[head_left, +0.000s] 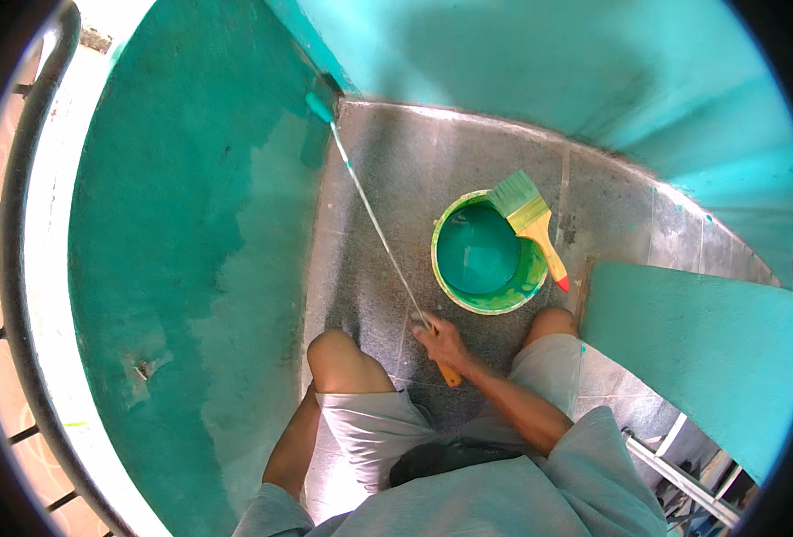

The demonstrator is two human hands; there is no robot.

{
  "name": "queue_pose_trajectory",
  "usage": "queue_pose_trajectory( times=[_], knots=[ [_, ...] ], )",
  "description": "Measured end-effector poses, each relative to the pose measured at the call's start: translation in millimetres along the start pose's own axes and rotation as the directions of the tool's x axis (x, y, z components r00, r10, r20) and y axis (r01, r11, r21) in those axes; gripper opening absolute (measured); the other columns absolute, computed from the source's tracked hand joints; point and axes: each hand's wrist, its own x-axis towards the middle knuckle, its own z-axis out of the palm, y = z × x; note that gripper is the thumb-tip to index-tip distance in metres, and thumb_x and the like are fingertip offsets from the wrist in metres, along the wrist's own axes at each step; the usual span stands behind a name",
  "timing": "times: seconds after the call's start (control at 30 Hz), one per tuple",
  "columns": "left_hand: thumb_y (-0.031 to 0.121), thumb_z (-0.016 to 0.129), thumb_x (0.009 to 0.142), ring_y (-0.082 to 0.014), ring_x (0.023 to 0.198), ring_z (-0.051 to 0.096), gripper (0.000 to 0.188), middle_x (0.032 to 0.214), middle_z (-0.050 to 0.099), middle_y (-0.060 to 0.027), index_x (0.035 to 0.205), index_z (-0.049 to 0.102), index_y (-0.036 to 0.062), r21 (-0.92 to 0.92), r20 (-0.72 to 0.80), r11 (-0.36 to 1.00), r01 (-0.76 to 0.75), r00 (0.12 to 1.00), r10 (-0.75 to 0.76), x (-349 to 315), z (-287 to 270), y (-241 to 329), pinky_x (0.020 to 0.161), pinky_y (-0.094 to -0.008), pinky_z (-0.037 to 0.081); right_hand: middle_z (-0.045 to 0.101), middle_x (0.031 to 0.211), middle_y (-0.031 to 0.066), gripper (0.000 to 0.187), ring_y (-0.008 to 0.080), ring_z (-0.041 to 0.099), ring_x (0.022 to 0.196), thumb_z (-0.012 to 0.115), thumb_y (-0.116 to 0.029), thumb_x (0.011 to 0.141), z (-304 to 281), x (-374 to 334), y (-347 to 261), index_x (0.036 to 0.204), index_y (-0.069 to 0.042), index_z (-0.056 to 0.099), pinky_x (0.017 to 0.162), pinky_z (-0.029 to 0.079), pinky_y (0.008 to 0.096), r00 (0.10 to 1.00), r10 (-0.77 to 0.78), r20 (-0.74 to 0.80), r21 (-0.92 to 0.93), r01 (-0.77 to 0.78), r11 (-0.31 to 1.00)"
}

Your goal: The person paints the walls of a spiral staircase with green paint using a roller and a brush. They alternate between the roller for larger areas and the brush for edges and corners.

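My right hand [441, 344] is closed round the orange handle [451, 375] of a small paint roller [319, 107]. Its long thin rod slants away to the far left, where the green roller head meets the foot of the left wall, near the corner. Ahead of my right hand stands a lime-green bucket [532, 276] with teal paint [477, 251] in it. Across its right rim rests a wide paintbrush [531, 220], bristles toward the far side, with a yellow, red-tipped handle. My left forearm [292, 438] drops beside my left knee, and the left hand is hidden.
The left wall [173, 224] has darker and lighter green patches. A turquoise wall [540, 63] closes the far side, and a low green wall [683, 327] stands at right. Grey tiles [387, 170] cover the floor. A dark railing [13, 242] curves at far left; a metal ladder-like frame [683, 479] is lower right.
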Motion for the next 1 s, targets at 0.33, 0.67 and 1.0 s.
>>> queue_pose_trajectory(
  times=[0.33,0.67,1.0],
  knots=[
    [0.021,0.07,0.071,-0.024,0.065,0.057,0.026,0.074,0.058,-0.0124,0.085,0.055,0.0044,0.02,-0.019,1.0,-0.012,1.0,0.013,0,-2,7,0.06,-0.0413,0.048,0.049,0.06,0.0025,0.039,0.0106,0.049,0.047,0.057,-0.026,0.086,-5,35,-6,0.12,-0.007,0.052,0.044,0.042,0.0273,0.979,-0.163,-0.121,-0.08,0.154,0.985],
    [0.022,0.066,0.074,-0.0229,0.063,0.057,0.021,0.072,0.058,-0.0116,0.08,0.057,0.0038,0.03,-0.053,0.999,-0.038,0.998,0.039,-7,-1,4,0.059,-0.0418,0.047,0.049,0.059,0.0017,0.04,0.0102,0.048,0.046,0.058,-0.026,0.086,0,30,-15,0.122,-0.009,0.052,0.043,0.042,0.0259,0.984,-0.116,-0.136,-0.041,0.111,0.993],
    [0.024,0.063,0.077,-0.0218,0.061,0.056,0.021,0.071,0.059,-0.0109,0.076,0.059,0.0033,0.097,-0.119,0.993,-0.069,0.99,0.081,-12,-1,3,0.058,-0.0424,0.047,0.052,0.061,0.005,0.038,0.011,0.049,0.047,0.058,-0.026,0.086,23,-63,49,0.119,-0.007,0.053,0.044,0.043,0.0271,0.991,-0.136,0.0,-0.207,0.133,0.969]
  ],
)
